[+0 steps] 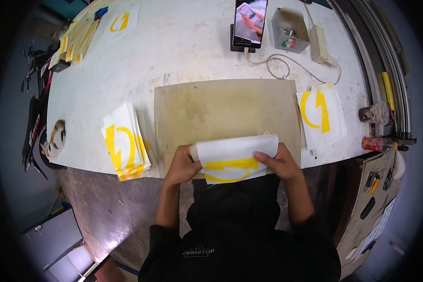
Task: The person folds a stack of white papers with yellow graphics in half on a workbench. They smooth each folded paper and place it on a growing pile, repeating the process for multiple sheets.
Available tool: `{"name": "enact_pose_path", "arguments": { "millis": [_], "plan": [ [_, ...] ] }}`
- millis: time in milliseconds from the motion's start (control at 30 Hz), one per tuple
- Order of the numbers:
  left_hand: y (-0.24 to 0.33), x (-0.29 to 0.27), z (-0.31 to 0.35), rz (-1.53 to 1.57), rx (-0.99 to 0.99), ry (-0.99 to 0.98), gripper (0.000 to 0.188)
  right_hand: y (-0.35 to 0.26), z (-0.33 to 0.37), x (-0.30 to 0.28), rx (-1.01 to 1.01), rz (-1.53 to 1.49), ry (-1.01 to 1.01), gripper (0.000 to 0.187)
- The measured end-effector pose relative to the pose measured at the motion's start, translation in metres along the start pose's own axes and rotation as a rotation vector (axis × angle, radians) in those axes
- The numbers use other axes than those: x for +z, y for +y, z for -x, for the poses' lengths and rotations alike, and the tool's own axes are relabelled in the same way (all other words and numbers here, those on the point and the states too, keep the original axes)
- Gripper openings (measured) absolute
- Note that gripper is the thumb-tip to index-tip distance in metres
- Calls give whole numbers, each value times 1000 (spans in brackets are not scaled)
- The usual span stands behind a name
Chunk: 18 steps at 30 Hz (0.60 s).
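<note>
A white sheet with a yellow printed shape [237, 149] spans the space between my two hands, bent over near the table's front edge. My left hand [182, 164] grips its left end, thumb on the near side. At the right end my right hand [282, 162] holds it, with the thumb pressed on its face; those fingers are partly hidden behind the sheet. Below the sheet lies a tan work mat [225, 105]. A fanned stack of similar printed sheets [124, 141] rests left of the mat. To the right sits a smaller pile of such sheets [320, 115].
A lit phone [250, 23] stands at the back beside a grey metal box [290, 30] and a power strip [319, 44] with a cable. A cup [375, 113] and a red bottle [377, 143] are far right. A cat [56, 136] sits at the left edge.
</note>
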<state>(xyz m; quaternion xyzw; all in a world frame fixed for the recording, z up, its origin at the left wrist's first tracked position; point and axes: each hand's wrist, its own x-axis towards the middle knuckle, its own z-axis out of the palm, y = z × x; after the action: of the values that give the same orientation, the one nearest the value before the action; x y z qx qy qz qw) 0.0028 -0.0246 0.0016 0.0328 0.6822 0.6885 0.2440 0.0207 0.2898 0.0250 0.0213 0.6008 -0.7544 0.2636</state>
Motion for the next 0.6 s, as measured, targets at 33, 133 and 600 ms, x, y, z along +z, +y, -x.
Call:
{"name": "enact_pose_path", "arguments": {
  "millis": [33,133,600],
  "plan": [
    [0,0,-1,-27,-12,4,29,0,2,-2,11,-36,-16,32],
    [0,1,-5,59,28,28,32,1,5,-4,-94,-34,-132,31],
    [-7,15,-8,-72,119,555,41,3,-19,3,19,-83,77,26]
  ]
}}
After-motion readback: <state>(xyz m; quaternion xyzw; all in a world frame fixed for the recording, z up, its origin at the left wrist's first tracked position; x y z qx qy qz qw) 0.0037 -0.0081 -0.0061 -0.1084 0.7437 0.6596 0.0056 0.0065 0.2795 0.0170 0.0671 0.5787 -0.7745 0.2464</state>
